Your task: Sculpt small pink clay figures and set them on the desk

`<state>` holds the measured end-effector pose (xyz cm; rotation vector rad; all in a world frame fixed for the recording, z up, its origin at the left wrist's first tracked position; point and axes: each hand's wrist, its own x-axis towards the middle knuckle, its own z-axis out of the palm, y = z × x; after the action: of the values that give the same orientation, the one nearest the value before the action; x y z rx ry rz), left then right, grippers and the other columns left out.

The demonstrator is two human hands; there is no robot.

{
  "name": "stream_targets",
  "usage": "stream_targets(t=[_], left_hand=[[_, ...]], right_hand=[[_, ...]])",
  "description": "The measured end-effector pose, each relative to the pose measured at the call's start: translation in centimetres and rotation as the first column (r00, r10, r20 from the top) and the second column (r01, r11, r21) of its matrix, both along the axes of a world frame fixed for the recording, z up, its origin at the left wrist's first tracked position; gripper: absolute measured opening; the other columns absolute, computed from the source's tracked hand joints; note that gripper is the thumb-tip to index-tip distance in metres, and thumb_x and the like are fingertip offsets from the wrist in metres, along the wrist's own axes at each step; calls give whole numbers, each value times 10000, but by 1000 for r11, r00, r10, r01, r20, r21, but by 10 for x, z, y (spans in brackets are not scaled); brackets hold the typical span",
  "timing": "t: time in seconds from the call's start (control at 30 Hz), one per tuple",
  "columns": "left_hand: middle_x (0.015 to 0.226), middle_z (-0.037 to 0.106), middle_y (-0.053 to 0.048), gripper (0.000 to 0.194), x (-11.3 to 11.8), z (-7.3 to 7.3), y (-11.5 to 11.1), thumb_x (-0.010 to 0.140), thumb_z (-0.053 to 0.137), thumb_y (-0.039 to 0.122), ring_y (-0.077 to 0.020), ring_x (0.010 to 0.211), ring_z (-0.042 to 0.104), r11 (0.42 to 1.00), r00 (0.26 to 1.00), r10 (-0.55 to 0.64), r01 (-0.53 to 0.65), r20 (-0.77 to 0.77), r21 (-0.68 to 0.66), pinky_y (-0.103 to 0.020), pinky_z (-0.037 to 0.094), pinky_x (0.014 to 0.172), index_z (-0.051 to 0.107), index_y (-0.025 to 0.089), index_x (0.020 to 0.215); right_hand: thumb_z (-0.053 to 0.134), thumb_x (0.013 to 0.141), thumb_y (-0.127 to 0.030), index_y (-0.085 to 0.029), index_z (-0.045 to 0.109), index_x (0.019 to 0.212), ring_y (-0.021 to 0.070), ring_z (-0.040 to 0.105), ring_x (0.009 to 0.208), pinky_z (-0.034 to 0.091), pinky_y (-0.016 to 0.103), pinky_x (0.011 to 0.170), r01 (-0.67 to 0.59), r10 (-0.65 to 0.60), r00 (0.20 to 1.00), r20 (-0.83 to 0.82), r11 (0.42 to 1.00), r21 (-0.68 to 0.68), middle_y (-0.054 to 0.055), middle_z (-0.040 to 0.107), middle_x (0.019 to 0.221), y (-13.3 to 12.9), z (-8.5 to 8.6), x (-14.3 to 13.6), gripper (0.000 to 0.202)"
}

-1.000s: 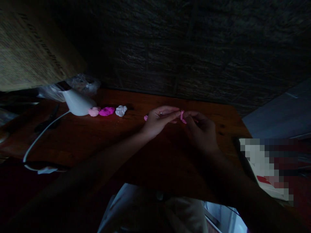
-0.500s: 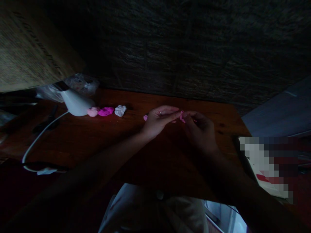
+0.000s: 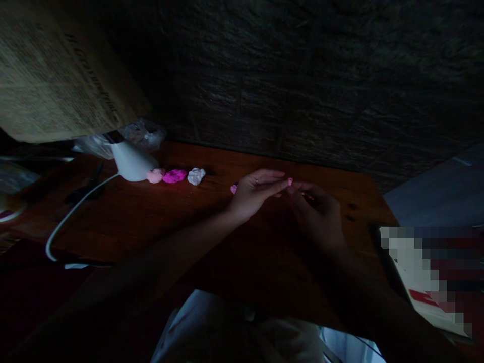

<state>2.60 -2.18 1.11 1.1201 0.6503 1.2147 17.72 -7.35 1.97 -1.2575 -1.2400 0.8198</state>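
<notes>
A small piece of pink modelling clay (image 3: 290, 181) is pinched at the fingertips of both hands, above the wooden table. My left hand (image 3: 251, 194), with a ring on one finger, presses it with the thumb while its other fingers stretch out. From the other side, my right hand (image 3: 319, 209) grips the same piece between thumb and forefinger. Behind the left hand a pink lump (image 3: 233, 188) shows only in part. Farther left, a pale pink lump (image 3: 155, 175), a magenta lump (image 3: 174, 176) and a white lump (image 3: 196, 176) lie in a row.
A white cone-shaped lamp base (image 3: 133, 160) with a white cord (image 3: 70, 212) stands left, beneath a print-covered shade (image 3: 75, 75). Clear plastic wrap (image 3: 145, 135) lies behind it. A dark stone-patterned wall (image 3: 264, 91) rises behind the table (image 3: 212, 156). A blurred-out flat object lies right.
The view has shifted slightly, so the scene sits a little farther right. Less of the pink clay shows between my fingertips, and both hands keep their pinch.
</notes>
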Motion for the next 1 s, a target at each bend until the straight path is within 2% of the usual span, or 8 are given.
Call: stream_targets(t=[0.2, 0.37, 0.6, 0.7, 0.9, 1.0], left_hand=[[1055, 797, -91, 453, -2, 2, 1, 670, 920, 400, -210, 977, 748, 997, 997, -80, 80, -16, 16, -301, 554, 797, 770, 156, 1021], [1043, 790, -86, 442, -8, 0, 6, 689, 911, 427, -191, 944, 738, 969, 969, -245, 246, -41, 5, -321, 567, 813, 789, 159, 1019], [957, 780, -66, 468, -17, 5, 13, 707, 903, 475, -119, 782, 700, 919, 918, -394, 392, -53, -38, -311, 559, 807, 799, 168, 1044], [935, 772, -60, 450, -19, 5, 14, 705, 909, 464, -109, 768, 685, 913, 911, -409, 408, -56, -33, -303, 556, 802, 796, 161, 1017], [911, 756, -60, 403, -18, 2, 16, 730, 894, 447, -123, 760, 681, 914, 914, -396, 402, -90, 58, -330, 564, 799, 784, 144, 971], [914, 763, -65, 407, -19, 5, 15, 710, 906, 452, -124, 756, 679, 915, 916, -392, 398, -90, 70, -318, 564, 783, 785, 146, 949]], right_hand=[[819, 784, -510, -217, 785, 895, 134, 558, 564, 423, 251, 487, -40, 39, 999, 17, 999, 7, 18, 717, 712, -1, 3, 4, 315], [802, 813, -482, -232, 781, 908, 120, 547, 546, 440, 253, 497, -129, 129, 992, 11, 991, 30, 11, 732, 756, -2, 6, 5, 268], [815, 801, -485, -214, 792, 894, 102, 497, 541, 416, 238, 507, -224, 220, 973, -74, 974, -44, -20, 647, 654, -1, 12, 8, 288], [828, 786, -472, -214, 795, 885, 102, 492, 543, 414, 238, 511, -235, 230, 970, -78, 970, -64, -22, 643, 642, -2, 13, 8, 279], [819, 792, -489, -213, 796, 866, 106, 475, 530, 405, 244, 505, -241, 236, 969, -65, 969, -64, -23, 630, 607, -2, 11, 7, 287], [813, 807, -480, -222, 797, 893, 107, 484, 543, 409, 249, 519, -249, 244, 966, -88, 967, -61, -11, 669, 654, -2, 9, 8, 273]])
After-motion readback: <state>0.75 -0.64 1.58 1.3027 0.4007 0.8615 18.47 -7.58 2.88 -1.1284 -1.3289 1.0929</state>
